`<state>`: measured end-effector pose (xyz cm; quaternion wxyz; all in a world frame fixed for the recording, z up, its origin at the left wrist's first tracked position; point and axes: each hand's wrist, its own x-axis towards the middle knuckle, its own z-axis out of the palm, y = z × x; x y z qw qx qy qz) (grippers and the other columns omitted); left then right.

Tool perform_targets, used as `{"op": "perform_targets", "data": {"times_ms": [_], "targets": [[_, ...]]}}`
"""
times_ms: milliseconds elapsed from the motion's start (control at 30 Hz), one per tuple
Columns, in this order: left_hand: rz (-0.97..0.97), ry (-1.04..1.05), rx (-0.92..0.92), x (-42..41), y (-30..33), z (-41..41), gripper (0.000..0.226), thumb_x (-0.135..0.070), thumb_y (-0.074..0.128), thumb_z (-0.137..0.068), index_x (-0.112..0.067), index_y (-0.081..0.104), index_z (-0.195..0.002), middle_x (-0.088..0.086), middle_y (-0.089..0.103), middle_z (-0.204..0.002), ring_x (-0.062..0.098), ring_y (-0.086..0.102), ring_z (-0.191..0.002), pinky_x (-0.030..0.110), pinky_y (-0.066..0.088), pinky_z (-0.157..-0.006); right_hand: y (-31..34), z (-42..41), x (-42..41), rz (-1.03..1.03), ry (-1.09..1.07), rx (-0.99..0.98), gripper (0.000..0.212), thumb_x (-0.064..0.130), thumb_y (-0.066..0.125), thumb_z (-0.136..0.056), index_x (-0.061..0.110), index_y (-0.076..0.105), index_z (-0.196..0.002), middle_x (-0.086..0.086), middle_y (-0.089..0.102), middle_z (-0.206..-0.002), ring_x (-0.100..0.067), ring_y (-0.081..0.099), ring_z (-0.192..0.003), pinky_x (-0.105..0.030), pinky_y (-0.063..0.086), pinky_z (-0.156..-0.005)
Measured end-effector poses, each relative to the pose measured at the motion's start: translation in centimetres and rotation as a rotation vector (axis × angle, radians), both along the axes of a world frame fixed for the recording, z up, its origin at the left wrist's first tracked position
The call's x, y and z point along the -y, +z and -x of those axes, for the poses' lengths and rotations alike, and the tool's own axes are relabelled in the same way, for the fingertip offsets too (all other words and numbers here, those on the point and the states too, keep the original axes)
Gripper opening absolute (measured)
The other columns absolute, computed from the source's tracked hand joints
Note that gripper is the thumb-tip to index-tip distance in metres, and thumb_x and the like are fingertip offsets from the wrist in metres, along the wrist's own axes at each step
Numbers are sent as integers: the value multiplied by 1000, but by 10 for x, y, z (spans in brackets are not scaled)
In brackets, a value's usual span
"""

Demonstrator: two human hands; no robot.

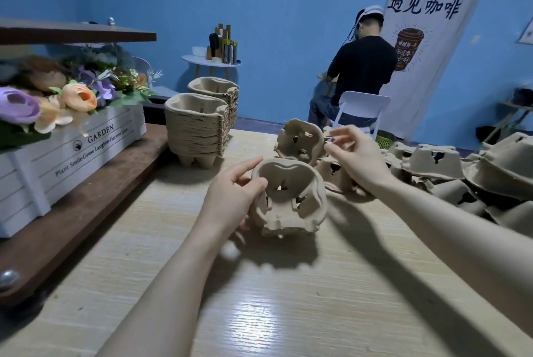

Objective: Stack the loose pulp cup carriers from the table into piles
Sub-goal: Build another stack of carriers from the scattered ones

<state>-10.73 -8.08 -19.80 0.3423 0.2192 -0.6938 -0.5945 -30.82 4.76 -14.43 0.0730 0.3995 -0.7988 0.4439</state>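
Note:
My left hand (233,198) grips the left rim of a small stack of brown pulp cup carriers (291,200), held tilted just above the wooden table (288,299). My right hand (352,154) pinches the right edge of another carrier (300,140), lifted and tipped with its cup side toward me. Two tall piles of nested carriers stand at the back left, the nearer pile (197,131) in front of the farther pile (216,94). A heap of loose carriers (450,166) lies on the right side of the table, mostly upside down.
A white GARDEN crate (72,148) with artificial flowers sits on a dark wooden board (86,212) at the left. A person in black (360,73) sits on a white chair beyond the table, back turned. A small round table (210,62) stands by the blue wall.

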Motion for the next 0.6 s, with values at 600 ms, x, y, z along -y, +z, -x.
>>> {"op": "perform_targets", "data": {"times_ms": [600], "targets": [[62,14,15,-3,4,1,36,-19,67,-89,-41,69,-118,-17,57,-66,15,56,-66,32,44,-51,-3,43,62,-153,-234,-67,6,27,59,-89,23,60,-94,-1,69,-101,-27,62,-100,-47,50,-90]]}}
